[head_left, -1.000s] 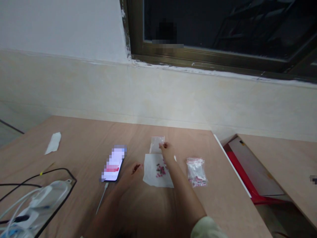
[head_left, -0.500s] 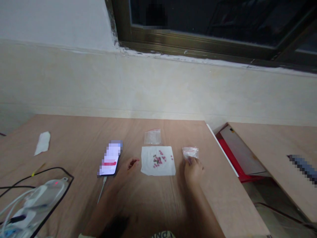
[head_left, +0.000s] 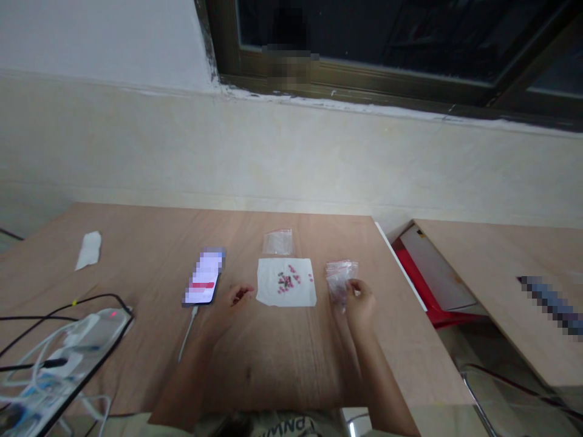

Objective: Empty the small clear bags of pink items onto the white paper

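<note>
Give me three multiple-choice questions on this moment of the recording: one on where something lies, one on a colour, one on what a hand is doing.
1. Where does the phone lie relative to the white paper?
A. On top of it
B. To its left
C. To its right

2. What colour are most of the small pieces on the paper?
A. Pink
B. Blue
C. Yellow

3. What is the right hand doing?
A. Resting flat on the paper
B. Holding the phone
C. Gripping a clear plastic bag

Answers:
1. B, the phone lies apart from the paper, on its left.
2. A, the pieces are mostly pink, with a few dark ones.
3. C, the fingers pinch the bag, off to the paper's right.
</note>
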